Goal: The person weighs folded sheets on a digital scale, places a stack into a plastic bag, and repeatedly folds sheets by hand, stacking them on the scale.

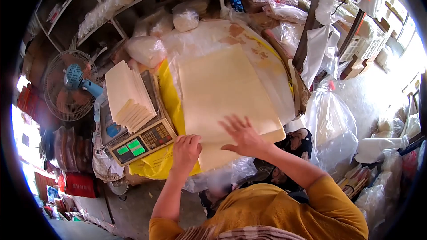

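Note:
Large cream sheets (222,84) lie flat on the table in front of me, their near edges slightly uneven. My left hand (187,150) is at the near left corner, its fingers curled together on the sheet's edge. My right hand (242,138) lies spread over the near right part of the sheets, fingers apart and a little blurred. To the left, a digital scale (147,140) with green displays carries a fanned stack of folded cream sheets (129,93). Yellow plastic (171,102) lies between the scale and the large sheets.
A fan (71,84) stands left of the scale. Plastic-wrapped bundles (147,50) sit at the table's back left. Clear plastic bags (331,124) hang at the right, near a dark post (309,26). Shelves (120,13) rise behind.

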Tool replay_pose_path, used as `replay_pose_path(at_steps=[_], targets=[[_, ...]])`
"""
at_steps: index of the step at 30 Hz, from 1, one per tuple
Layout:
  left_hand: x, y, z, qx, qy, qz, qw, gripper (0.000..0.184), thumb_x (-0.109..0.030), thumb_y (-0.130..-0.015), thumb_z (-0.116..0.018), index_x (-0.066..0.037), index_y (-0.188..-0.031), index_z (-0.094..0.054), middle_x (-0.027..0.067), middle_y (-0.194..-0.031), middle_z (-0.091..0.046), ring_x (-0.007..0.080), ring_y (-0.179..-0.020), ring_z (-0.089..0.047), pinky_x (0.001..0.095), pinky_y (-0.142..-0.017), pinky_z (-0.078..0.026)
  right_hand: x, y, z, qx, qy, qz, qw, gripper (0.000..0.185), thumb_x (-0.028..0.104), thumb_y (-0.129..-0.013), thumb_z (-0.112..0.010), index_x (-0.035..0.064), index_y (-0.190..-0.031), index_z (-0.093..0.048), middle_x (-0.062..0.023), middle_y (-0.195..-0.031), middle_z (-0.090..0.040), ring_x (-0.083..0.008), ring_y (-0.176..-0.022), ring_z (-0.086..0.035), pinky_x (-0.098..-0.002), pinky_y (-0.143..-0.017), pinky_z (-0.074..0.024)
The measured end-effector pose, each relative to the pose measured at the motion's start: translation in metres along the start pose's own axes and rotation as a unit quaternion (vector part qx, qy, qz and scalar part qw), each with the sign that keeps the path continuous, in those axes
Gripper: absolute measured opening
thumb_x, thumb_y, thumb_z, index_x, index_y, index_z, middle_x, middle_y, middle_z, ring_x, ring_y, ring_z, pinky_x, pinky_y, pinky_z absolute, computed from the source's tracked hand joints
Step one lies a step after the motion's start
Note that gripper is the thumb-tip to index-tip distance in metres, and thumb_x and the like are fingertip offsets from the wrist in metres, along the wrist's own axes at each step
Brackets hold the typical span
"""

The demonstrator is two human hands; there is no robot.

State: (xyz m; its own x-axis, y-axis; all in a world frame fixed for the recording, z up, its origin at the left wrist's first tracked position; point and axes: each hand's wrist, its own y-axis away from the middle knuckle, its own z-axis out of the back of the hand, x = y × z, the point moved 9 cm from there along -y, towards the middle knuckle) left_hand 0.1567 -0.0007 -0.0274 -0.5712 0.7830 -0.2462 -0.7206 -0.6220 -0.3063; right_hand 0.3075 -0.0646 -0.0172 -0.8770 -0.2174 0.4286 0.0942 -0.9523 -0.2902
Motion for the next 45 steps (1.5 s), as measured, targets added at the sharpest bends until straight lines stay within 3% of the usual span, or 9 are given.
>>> replay_pose_path(at_steps=[7,10,17,23,26,29,33,42,45], targets=[[0.027,0.010,0.073,-0.371,0.205,0.114,0.899,0.065,-0.001,-0.079,-0.067,-0.006,-0.137,-0.037,0.0161,-0.136,-0.045,0.0307,-0.124,-0.047,0.0401,-0.105,-0.035,0.054,-0.030,0.064,-0.127,-0.001,0.188,0.974,0.042,0.004,-0.073,-0.057,0.0015,-0.114,-0.053,-0.0122,-0.109,-0.062,-0.0296,-0.105,-0.058,-0.0426,-0.096,-0.0430],[0.073,0.035,-0.011,-0.294,0.509,0.246,0.771,0.076,-0.004,-0.080,-0.068,-0.005,-0.144,-0.026,0.0170,-0.144,-0.034,0.0283,-0.134,-0.034,0.0383,-0.110,-0.028,0.037,0.007,0.066,-0.129,0.009,0.238,0.963,0.038,0.002,-0.071,-0.060,0.0028,-0.109,-0.058,-0.0115,-0.112,-0.062,-0.0291,-0.109,-0.057,-0.0423,-0.097,-0.0430],[-0.002,0.037,-0.040,0.048,0.115,-0.171,0.977,0.061,-0.018,-0.079,-0.073,0.000,-0.130,-0.044,0.0171,-0.119,-0.060,0.0258,-0.120,-0.052,0.0417,-0.108,-0.030,-0.085,0.066,-0.015,0.044,-0.277,-0.006,0.960,0.029,-0.003,-0.074,-0.062,0.0020,-0.103,-0.063,-0.0125,-0.111,-0.064,-0.0253,-0.109,-0.058,-0.0330,-0.095,-0.0437],[0.054,0.032,-0.068,0.030,0.486,0.355,0.798,0.066,-0.024,-0.073,-0.076,-0.003,-0.129,-0.046,0.0166,-0.112,-0.063,0.0261,-0.103,-0.061,0.0387,-0.102,-0.037,-0.145,0.051,-0.023,0.046,-0.209,-0.296,0.931,0.035,0.031,-0.086,-0.063,0.0007,-0.103,-0.061,-0.0140,-0.076,-0.066,-0.0230,-0.072,-0.064,-0.0387,-0.063,-0.0465],[0.057,0.020,-0.059,0.001,0.231,0.337,0.913,0.071,-0.031,-0.074,-0.074,-0.004,-0.133,-0.043,0.0189,-0.129,-0.050,0.0323,-0.114,-0.053,0.0427,-0.104,-0.033,-0.145,0.041,-0.022,-0.008,-0.169,-0.292,0.941,0.035,0.029,-0.084,-0.064,-0.0001,-0.104,-0.061,-0.0165,-0.072,-0.063,-0.0289,-0.073,-0.063,-0.0403,-0.066,-0.0467],[0.004,0.001,-0.056,-0.038,-0.058,0.027,0.997,0.074,-0.037,-0.077,-0.070,-0.003,-0.135,-0.041,0.0216,-0.140,-0.035,0.0375,-0.125,-0.040,0.0480,-0.106,-0.029,-0.146,0.037,-0.030,-0.018,-0.200,-0.282,0.938,0.048,0.027,-0.081,-0.067,0.0030,-0.121,-0.053,-0.0195,-0.089,-0.064,-0.0355,-0.078,-0.063,-0.0429,-0.071,-0.0480],[-0.003,0.001,-0.076,0.082,-0.043,0.045,0.995,0.076,-0.047,-0.077,-0.063,-0.007,-0.137,-0.040,0.0184,-0.146,-0.028,0.0384,-0.135,-0.026,0.0507,-0.110,-0.020,-0.101,0.012,-0.010,0.011,0.042,-0.160,0.986,0.093,0.032,-0.072,-0.074,0.0114,-0.145,-0.021,-0.0199,-0.144,-0.034,-0.0385,-0.123,-0.045,-0.0417,-0.098,-0.0425],[0.054,-0.001,-0.051,0.094,0.274,0.140,0.947,0.051,-0.019,-0.069,-0.073,0.000,-0.113,-0.055,0.0162,-0.096,-0.065,0.0314,-0.101,-0.060,0.0410,-0.098,-0.041,-0.097,0.028,-0.003,0.118,-0.042,0.103,0.987,0.071,0.042,-0.076,-0.072,0.0060,-0.132,-0.047,-0.0153,-0.131,-0.051,-0.0344,-0.125,-0.045,-0.0418,-0.104,-0.0365],[0.076,0.000,-0.055,0.017,0.441,0.314,0.841,0.049,-0.021,-0.072,-0.073,-0.001,-0.114,-0.056,0.0162,-0.093,-0.065,0.0328,-0.097,-0.061,0.0430,-0.095,-0.043,-0.146,0.028,-0.009,0.091,-0.360,-0.201,0.906,0.054,0.043,-0.081,-0.066,0.0019,-0.115,-0.057,-0.0142,-0.108,-0.065,-0.0333,-0.101,-0.061,-0.0410,-0.087,-0.0468]])
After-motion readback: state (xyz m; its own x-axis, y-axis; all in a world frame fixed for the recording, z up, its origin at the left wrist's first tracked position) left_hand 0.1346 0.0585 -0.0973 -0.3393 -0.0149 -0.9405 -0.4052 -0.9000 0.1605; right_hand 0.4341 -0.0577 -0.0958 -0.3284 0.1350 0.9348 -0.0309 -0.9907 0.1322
